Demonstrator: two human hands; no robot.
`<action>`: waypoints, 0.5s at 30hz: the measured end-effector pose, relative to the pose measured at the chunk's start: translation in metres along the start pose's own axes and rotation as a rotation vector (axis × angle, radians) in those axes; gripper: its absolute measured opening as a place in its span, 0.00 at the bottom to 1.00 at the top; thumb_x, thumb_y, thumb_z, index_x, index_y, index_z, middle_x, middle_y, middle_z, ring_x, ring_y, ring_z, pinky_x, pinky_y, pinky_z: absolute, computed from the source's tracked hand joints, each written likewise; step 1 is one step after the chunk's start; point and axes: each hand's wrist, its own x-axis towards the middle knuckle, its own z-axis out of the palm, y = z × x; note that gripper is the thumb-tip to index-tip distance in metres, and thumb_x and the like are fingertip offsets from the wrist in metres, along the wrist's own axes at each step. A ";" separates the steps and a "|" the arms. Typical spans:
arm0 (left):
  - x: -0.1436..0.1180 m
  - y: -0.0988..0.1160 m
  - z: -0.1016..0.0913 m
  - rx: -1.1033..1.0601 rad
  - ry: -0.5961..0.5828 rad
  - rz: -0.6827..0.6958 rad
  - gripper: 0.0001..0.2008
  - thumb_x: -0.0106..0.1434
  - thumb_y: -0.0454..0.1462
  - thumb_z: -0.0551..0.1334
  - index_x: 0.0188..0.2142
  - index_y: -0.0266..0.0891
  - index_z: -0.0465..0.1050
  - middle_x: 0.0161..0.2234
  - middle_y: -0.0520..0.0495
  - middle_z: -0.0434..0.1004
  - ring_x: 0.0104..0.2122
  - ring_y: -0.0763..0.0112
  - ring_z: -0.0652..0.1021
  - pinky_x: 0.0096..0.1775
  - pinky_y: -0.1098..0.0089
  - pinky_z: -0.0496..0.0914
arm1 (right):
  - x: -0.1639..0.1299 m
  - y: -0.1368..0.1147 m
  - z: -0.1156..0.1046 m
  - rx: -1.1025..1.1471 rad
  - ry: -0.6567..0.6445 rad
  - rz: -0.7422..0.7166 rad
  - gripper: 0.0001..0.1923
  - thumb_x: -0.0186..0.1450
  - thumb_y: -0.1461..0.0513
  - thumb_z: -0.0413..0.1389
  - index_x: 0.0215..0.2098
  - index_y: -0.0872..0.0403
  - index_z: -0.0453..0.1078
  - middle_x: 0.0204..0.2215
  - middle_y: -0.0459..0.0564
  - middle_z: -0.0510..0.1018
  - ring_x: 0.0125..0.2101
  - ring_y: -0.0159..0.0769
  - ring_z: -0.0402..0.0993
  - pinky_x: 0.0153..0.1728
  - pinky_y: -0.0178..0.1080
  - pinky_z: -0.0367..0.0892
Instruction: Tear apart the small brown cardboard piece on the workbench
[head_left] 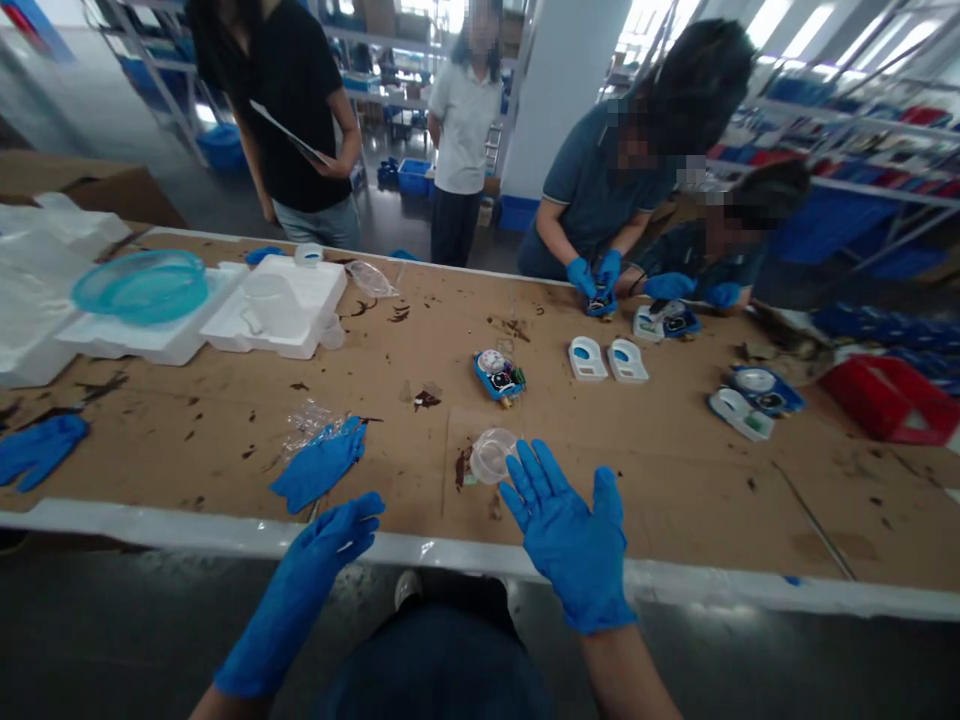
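Note:
My left hand (334, 540), in a blue glove, hovers near the table's front edge with fingers stretched out and nothing in it. Just beyond it lies a loose blue glove (319, 467), beside some crumpled clear plastic (309, 425). My right hand (571, 530), also gloved in blue, is turned palm up, its fingers spread and holding nothing. Nearest to its fingertips is a small clear plastic cup (493, 456) on the cardboard surface. Farther back sits a blue device with its inner parts exposed (499, 376).
Cardboard covers the table (405, 400), stained with dark marks. White foam trays (281, 310) and a teal coil (142, 285) are at the left. Two white casings (587, 359) lie right of centre, a red bin (892, 395) farther right. Co-workers' gloved hands (596, 275) handle devices across the table.

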 end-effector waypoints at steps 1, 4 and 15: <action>0.000 -0.001 -0.006 -0.008 0.011 -0.006 0.35 0.43 0.60 0.72 0.44 0.40 0.76 0.53 0.38 0.70 0.53 0.47 0.71 0.55 0.52 0.68 | -0.001 0.000 0.000 0.001 -0.002 0.006 0.37 0.63 0.37 0.44 0.58 0.51 0.68 0.62 0.50 0.62 0.62 0.44 0.58 0.61 0.50 0.56; -0.002 -0.004 -0.017 -0.032 0.043 -0.012 0.35 0.43 0.59 0.72 0.46 0.43 0.74 0.54 0.42 0.70 0.53 0.51 0.71 0.59 0.51 0.63 | 0.000 -0.013 -0.006 -0.009 0.053 -0.014 0.36 0.63 0.38 0.45 0.57 0.51 0.68 0.61 0.53 0.65 0.60 0.45 0.61 0.59 0.50 0.60; -0.047 -0.002 0.026 -0.062 0.208 -0.017 0.35 0.37 0.57 0.74 0.42 0.42 0.75 0.51 0.42 0.73 0.54 0.50 0.70 0.61 0.51 0.61 | 0.060 -0.049 -0.143 -0.588 0.421 -0.386 0.16 0.56 0.53 0.58 0.42 0.48 0.74 0.49 0.51 0.76 0.48 0.42 0.73 0.58 0.52 0.60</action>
